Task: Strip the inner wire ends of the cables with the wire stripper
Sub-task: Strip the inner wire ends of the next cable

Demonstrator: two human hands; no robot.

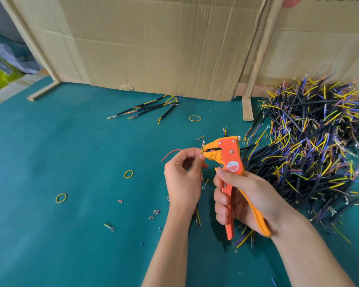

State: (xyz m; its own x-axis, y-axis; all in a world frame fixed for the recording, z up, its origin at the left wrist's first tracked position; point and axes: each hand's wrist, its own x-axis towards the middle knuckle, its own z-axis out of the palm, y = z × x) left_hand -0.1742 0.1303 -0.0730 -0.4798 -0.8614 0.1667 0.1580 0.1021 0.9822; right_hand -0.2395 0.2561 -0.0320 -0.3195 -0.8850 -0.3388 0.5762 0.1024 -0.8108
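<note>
While the left hand [182, 175] pinches a cable's inner wire [202, 150] at the stripper's mouth above the green counter [71, 235], the right hand [245, 197] curls its fingers [222, 204] around the orange wire stripper [230, 160]; a cable pile [311, 146] lies rightward.

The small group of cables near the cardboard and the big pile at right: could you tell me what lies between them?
In the head view, a yellow rubber band and a wooden post foot lie between the small group and the big pile.

just the one head cam here, wide-angle, looking forward and down from close above the hands [195, 183] onto the green table [71, 162], with its far edge and the cardboard wall [153, 48] up top
</note>
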